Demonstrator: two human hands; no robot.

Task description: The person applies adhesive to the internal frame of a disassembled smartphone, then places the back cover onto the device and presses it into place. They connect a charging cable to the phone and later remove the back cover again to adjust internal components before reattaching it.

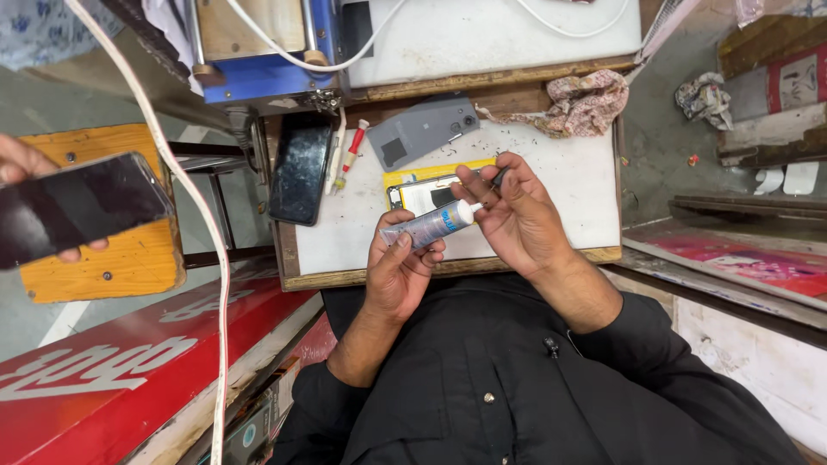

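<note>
1. The left hand [398, 274] holds a small grey glue tube [428, 226] by its body, fingers clamped around it, above the near edge of the white surface [577, 181].
2. The right hand [514, 215] has its fingers together on the white nozzle end of the tube and also pinches a small dark cap [500, 177].
3. The tube looks light and soft; a hard squeeze probably pushes glue out, so a hold on the rear part seems safer.
4. Under the hands lies an opened phone [422, 194] on a yellow mat [405, 175]; it looks fragile.
</note>
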